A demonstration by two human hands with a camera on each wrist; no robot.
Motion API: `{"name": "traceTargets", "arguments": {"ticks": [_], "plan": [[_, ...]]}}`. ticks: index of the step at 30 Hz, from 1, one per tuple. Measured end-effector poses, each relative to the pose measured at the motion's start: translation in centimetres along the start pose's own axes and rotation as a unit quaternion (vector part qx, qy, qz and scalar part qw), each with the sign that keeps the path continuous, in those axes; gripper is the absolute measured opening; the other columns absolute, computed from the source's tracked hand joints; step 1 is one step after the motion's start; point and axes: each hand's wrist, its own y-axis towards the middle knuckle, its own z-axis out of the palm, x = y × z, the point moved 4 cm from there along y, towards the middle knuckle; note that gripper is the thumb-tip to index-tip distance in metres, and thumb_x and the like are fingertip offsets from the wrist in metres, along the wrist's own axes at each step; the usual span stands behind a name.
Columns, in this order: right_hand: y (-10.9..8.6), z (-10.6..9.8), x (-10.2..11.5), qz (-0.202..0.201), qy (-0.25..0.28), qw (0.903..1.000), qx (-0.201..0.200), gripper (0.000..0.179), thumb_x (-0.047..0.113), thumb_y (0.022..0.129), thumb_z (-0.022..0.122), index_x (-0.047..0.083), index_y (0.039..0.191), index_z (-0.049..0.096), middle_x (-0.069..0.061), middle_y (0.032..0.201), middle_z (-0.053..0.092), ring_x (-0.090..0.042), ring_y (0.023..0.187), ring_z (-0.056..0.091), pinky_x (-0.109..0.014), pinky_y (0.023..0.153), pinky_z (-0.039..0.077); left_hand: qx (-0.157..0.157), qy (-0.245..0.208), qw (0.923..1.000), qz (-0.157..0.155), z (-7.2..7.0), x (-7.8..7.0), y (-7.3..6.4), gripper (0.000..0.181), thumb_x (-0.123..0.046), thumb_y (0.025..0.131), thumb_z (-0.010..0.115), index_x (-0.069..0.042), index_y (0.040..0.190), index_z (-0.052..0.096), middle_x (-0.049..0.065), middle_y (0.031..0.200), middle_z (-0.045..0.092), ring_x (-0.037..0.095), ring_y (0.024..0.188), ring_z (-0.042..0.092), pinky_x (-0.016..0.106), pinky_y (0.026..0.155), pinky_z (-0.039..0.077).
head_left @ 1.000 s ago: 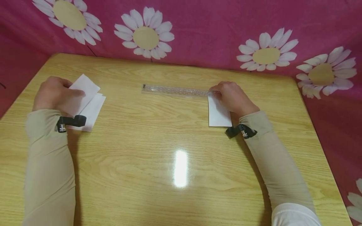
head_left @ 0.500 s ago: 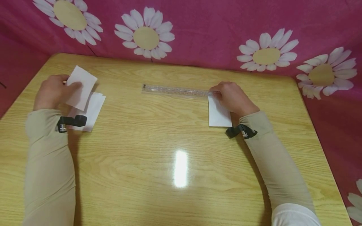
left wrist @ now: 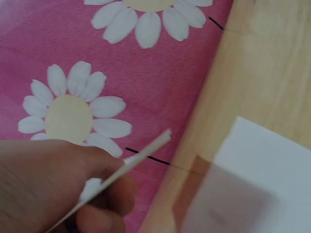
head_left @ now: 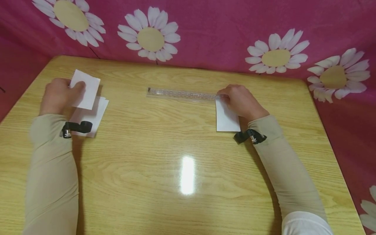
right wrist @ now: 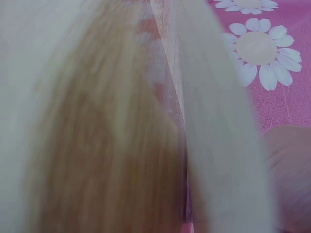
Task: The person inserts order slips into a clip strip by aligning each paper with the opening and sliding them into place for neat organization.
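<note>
My left hand (head_left: 57, 96) pinches a white card (head_left: 91, 88), thumb on top, raised above more white cards (head_left: 99, 114) that lie overlapping on the table. In the left wrist view the held card (left wrist: 129, 167) shows nearly edge-on. At the right, my right hand (head_left: 245, 103) holds another white card (head_left: 227, 120) at its top, by the right end of a long clear plastic strip (head_left: 179, 94) that looks like a ruler. Those fingertips are hidden in the head view. The right wrist view is blurred, with a pale card (right wrist: 223, 131) beside the clear strip.
Everything lies on a light wooden table (head_left: 147, 147) with a bright reflection near its middle. Behind it hangs a pink cloth (head_left: 211, 36) with large white daisies. A black wrist camera strap (head_left: 77, 126) sits near the left-hand cards.
My left hand has lifted its card off the cards beneath and turned it more upright in view. My right hand, its card and the clear strip stay in place.
</note>
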Motion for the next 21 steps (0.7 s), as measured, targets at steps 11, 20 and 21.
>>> {"name": "traceTargets", "arguments": {"ticks": [11,20,21], "plan": [[-0.1,0.0,0.0,0.003,0.002,1.0000,0.002,0.027,0.001,0.101,0.059,0.003,0.124,0.074,-0.021,0.109,0.076,-0.036,0.102,0.071,-0.050,0.095,0.055,-0.011,-0.010,0.9997,0.018,1.5,-0.7,0.6,0.071,-0.051,0.103,0.036,0.013,0.115,0.066,0.036,0.107,0.061,0.041,0.092,0.053,0.036,0.065,0.040],[0.0,0.0,0.0,0.013,0.005,0.9999,0.006,0.028,0.002,0.102,0.059,0.003,0.126,0.073,-0.021,0.111,0.075,-0.036,0.103,0.071,-0.050,0.096,0.055,0.015,-0.008,0.9995,0.028,2.5,-1.2,1.1,0.071,-0.050,0.105,0.030,0.012,0.112,0.063,0.035,0.109,0.059,0.042,0.094,0.053,0.039,0.071,0.040],[0.0,0.0,0.0,0.014,0.004,0.9999,0.007,0.028,0.002,0.102,0.059,0.003,0.126,0.073,-0.021,0.111,0.075,-0.036,0.103,0.071,-0.050,0.096,0.055,0.014,-0.009,0.9993,0.033,2.6,-1.3,1.1,0.069,-0.050,0.105,0.030,0.011,0.109,0.063,0.035,0.107,0.059,0.042,0.093,0.052,0.039,0.070,0.040]]}}
